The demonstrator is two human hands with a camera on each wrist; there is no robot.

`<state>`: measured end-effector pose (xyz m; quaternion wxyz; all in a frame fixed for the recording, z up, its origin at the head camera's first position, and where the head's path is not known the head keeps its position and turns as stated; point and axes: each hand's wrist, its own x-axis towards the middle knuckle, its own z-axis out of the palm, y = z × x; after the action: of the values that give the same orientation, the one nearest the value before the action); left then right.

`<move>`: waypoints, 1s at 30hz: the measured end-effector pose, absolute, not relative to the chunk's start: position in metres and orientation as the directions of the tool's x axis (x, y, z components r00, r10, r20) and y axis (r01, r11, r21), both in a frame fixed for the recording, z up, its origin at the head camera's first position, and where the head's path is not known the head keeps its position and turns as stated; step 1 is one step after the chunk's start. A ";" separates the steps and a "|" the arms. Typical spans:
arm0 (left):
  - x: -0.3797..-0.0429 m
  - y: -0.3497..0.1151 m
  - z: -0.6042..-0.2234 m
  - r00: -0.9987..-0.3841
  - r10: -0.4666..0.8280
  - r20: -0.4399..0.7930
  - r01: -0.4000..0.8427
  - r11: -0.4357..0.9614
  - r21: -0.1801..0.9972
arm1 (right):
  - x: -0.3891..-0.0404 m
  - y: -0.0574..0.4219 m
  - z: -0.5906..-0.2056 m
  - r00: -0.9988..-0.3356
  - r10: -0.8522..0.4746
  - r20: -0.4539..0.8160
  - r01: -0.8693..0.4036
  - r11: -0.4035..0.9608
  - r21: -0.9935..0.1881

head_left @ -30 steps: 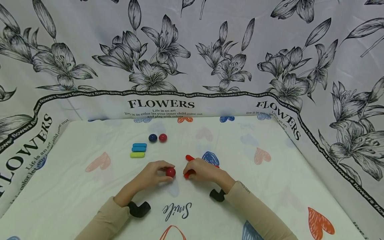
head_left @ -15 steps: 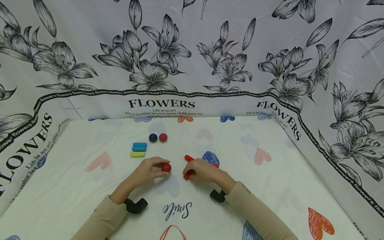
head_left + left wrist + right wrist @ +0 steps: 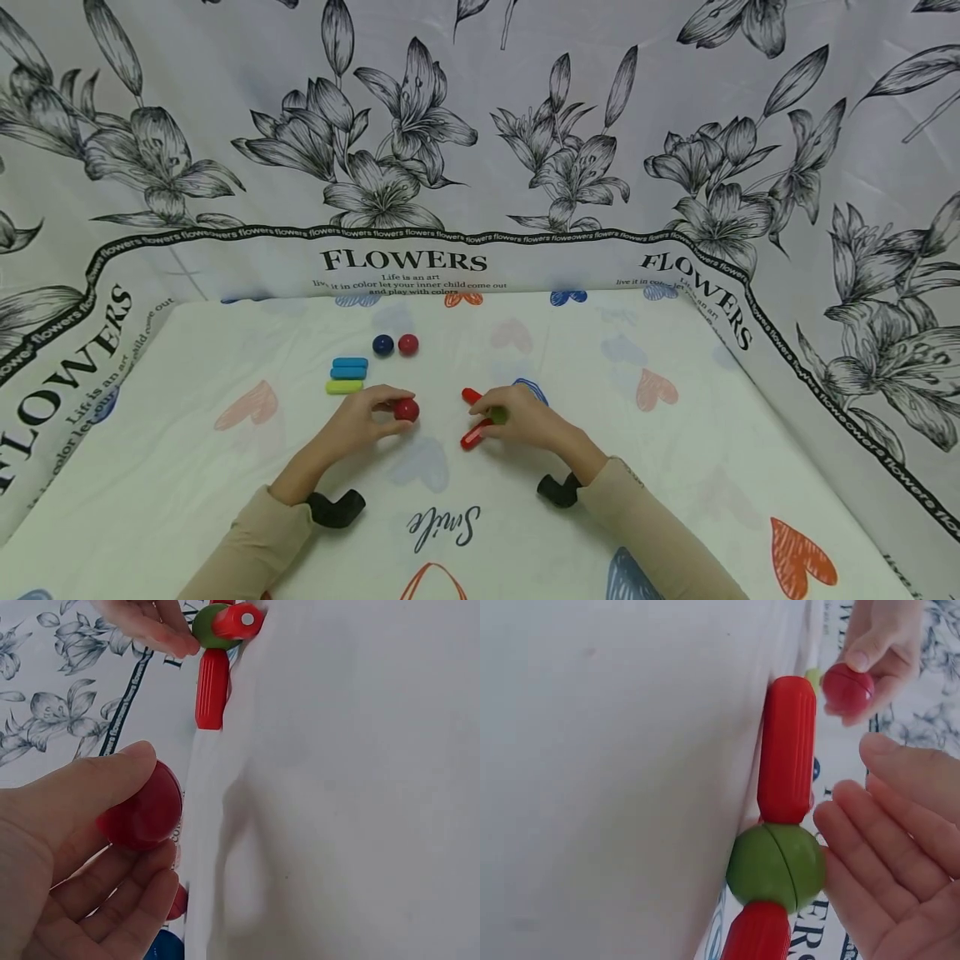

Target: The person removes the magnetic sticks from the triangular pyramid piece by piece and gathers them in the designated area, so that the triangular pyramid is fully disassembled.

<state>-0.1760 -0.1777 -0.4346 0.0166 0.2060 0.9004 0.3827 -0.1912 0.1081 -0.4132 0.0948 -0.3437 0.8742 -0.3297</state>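
My left hand (image 3: 360, 423) pinches a glossy red ball (image 3: 407, 410) between thumb and fingers, above the table left of centre; a thin seam shows round it in the right wrist view. To the right, a green ball (image 3: 776, 866) joins red ridged rods, one rod (image 3: 787, 750) on its far side in the right wrist view and another rod (image 3: 759, 934) nearer. Another rod (image 3: 238, 621) with a white dot on its end juts from it in the left wrist view. My right hand (image 3: 532, 421) is beside the green ball, fingers loosely extended; contact is unclear.
Behind my left hand lie two blue sticks (image 3: 349, 367) and a yellow-green stick (image 3: 344, 387). A dark blue ball (image 3: 383, 345) and another red ball (image 3: 408, 344) sit further back. Black curved pieces (image 3: 337, 508) show at both wrists. A flowered cloth (image 3: 555, 167) hangs behind the table.
My left hand has drawn back leftward and slightly away with the red ball. My right hand has loosened and shifted right, uncovering the green ball between the red rods.
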 end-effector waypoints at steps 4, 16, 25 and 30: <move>-0.177 -0.180 -0.433 -0.923 0.359 0.138 0.349 0.630 0.693 | -0.192 0.115 -0.413 -0.789 -0.604 0.111 -0.515 0.553 -0.656; -0.182 -0.189 -0.427 -0.937 0.323 0.136 0.318 0.622 0.715 | -0.197 0.127 -0.425 -0.890 -0.456 0.018 -0.342 0.640 -0.688; -0.186 -0.195 -0.429 -0.925 0.323 0.200 0.363 0.596 0.716 | -0.200 0.129 -0.425 -0.900 -0.436 -0.019 -0.301 0.652 -0.696; -0.188 -0.198 -0.428 -0.931 0.309 0.197 0.353 0.610 0.709 | -0.201 0.130 -0.426 -0.897 -0.441 -0.018 -0.306 0.649 -0.696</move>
<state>-0.1883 -0.1984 -0.4280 -0.0274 0.1843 0.8969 0.4011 -0.2010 0.1296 -0.4257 0.0930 -0.2067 0.9033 -0.3642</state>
